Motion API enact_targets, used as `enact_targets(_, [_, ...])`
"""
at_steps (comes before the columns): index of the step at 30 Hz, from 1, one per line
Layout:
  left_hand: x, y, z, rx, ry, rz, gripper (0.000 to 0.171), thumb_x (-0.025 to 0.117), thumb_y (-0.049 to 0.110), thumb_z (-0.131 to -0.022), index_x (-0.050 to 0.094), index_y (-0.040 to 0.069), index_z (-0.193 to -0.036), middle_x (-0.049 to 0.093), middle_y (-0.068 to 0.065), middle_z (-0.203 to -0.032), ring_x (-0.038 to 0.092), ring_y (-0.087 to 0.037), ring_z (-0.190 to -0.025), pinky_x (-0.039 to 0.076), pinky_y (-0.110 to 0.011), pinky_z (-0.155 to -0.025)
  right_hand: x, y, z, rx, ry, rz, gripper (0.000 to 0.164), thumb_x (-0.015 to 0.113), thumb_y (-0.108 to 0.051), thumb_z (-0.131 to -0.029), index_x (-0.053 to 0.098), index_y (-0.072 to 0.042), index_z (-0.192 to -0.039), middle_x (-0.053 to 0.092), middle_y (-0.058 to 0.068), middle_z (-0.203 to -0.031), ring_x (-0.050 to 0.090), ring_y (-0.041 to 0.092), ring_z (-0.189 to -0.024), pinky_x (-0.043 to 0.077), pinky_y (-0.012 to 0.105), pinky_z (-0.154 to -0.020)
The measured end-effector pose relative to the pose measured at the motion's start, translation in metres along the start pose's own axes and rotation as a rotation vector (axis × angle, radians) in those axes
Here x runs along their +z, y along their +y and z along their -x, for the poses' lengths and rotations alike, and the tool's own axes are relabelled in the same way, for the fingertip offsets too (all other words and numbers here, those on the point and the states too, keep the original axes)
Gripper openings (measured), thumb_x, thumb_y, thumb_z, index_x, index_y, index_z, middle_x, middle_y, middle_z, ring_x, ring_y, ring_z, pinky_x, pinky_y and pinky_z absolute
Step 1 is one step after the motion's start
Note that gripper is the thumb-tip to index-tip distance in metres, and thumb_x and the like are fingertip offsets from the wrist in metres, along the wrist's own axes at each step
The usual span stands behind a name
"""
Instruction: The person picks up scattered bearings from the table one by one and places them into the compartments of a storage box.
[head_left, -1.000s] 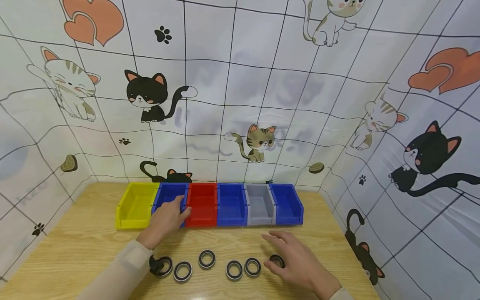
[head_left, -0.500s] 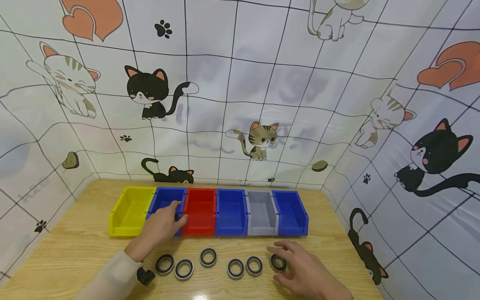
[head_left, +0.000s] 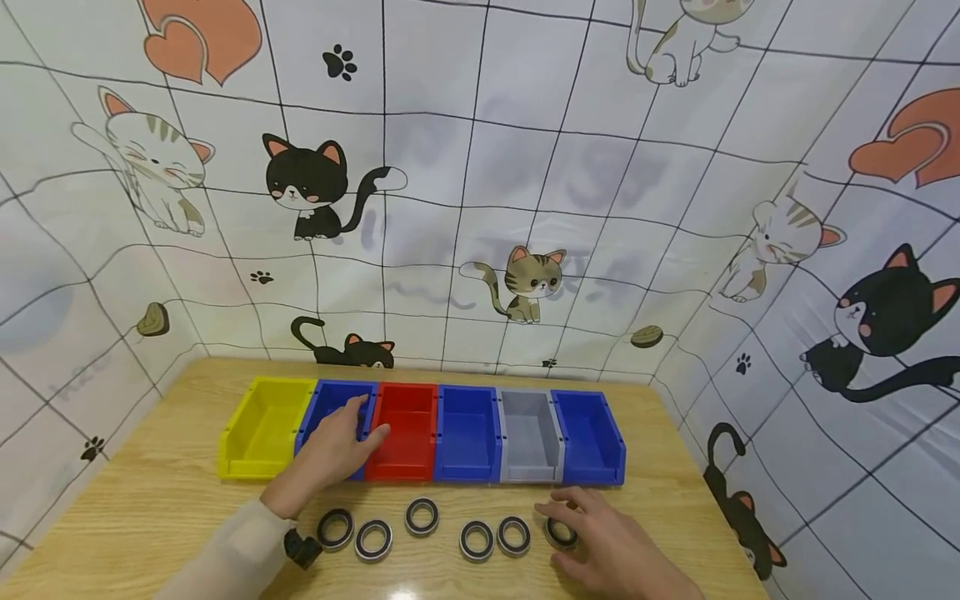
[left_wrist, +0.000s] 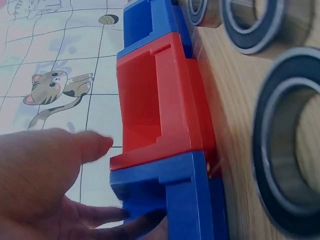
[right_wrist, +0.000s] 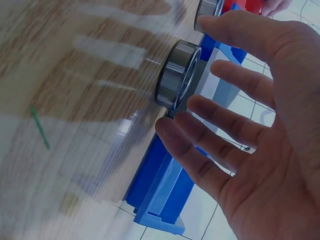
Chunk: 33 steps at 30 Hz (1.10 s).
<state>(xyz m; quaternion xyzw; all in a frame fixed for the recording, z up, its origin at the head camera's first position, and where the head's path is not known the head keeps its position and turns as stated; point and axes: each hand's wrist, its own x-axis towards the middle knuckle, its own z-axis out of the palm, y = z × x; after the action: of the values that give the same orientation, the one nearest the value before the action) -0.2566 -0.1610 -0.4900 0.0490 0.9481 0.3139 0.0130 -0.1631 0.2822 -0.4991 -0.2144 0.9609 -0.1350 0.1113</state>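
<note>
My left hand (head_left: pixel 330 443) is over the second bin from the left, a blue bin (left_wrist: pixel 192 195), its fingers reaching in over the front. The thumb stands apart, near the red bin (head_left: pixel 405 433), and nothing shows between thumb and fingers. On the right, my other hand (head_left: pixel 611 537) hovers with fingers spread beside the rightmost ball bearing (head_left: pixel 561 532), partly covering it in the head view. In the right wrist view its palm holds nothing, and a bearing (right_wrist: pixel 176 75) stands just beyond the fingertips.
More bearings lie along the table (head_left: pixel 420 579): one (head_left: pixel 335 529) by the left wrist, another (head_left: pixel 422 517) nearer the bins, one (head_left: pixel 513 535) towards the right. The row also includes a yellow bin (head_left: pixel 262 429), a grey bin (head_left: pixel 531 433) and further blue bins. A cat-print sheet hangs behind.
The head view has shifted slightly, so bins and bearings sit a little lower in it. My left hand stays over the same blue bin; my right stays by the rightmost bearing.
</note>
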Motion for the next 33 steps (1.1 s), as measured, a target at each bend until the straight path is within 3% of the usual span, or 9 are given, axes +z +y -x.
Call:
enact_targets(3, [0.002, -0.001, -0.005, -0.001, -0.009, 0.028, 0.081, 0.07, 0.033, -0.116, 0.035, -0.01, -0.176, 0.055, -0.041, -0.169, 0.06, -0.06, -0.155, 0.055, -0.074, -0.123, 0.002, 0.002, -0.002, 0.01, -0.031, -0.015, 0.059, 0.092, -0.041, -0.099, 0.072, -0.042, -0.155, 0.069, -0.001, -0.154, 0.071, 0.031, -0.135, 0.07, 0.06, -0.102])
enact_targets(10, [0.001, -0.005, -0.009, -0.025, -0.024, 0.079, 0.078, 0.07, 0.026, -0.114, 0.037, -0.008, -0.176, 0.056, -0.04, -0.169, 0.07, -0.056, -0.144, 0.061, -0.073, -0.117, 0.004, 0.002, -0.004, -0.038, -0.022, -0.006, 0.055, 0.092, -0.035, -0.1, 0.074, -0.042, -0.151, 0.071, -0.006, -0.148, 0.072, 0.022, -0.128, 0.07, 0.048, -0.098])
enact_targets(19, [0.002, -0.005, -0.012, -0.054, -0.047, 0.109, 0.078, 0.071, 0.027, -0.115, 0.037, -0.004, -0.178, 0.055, -0.039, -0.171, 0.067, -0.058, -0.147, 0.06, -0.075, -0.117, 0.005, 0.005, -0.007, -0.055, -0.021, -0.047, 0.044, 0.09, -0.02, -0.1, 0.082, -0.039, -0.139, 0.073, -0.013, -0.133, 0.069, 0.008, -0.117, 0.068, 0.037, -0.093])
enact_targets(27, [-0.003, -0.006, -0.013, -0.081, -0.063, 0.19, 0.079, 0.075, 0.03, -0.114, 0.039, 0.002, -0.179, 0.059, -0.035, -0.168, 0.064, -0.056, -0.15, 0.059, -0.075, -0.12, 0.002, 0.008, -0.009, -0.128, -0.005, -0.064, 0.034, 0.092, -0.021, -0.101, 0.085, -0.034, -0.131, 0.073, -0.015, -0.127, 0.069, 0.004, -0.111, 0.066, 0.031, -0.089])
enact_targets(33, [-0.008, -0.008, -0.012, -0.102, -0.096, 0.304, 0.082, 0.08, 0.03, -0.112, 0.04, 0.005, -0.179, 0.059, -0.036, -0.166, 0.078, -0.047, -0.128, 0.073, -0.059, -0.099, -0.002, 0.008, -0.008, -0.136, 0.005, -0.078, 0.033, 0.092, -0.022, -0.1, 0.085, -0.034, -0.13, 0.073, -0.015, -0.127, 0.07, 0.003, -0.111, 0.067, 0.03, -0.089])
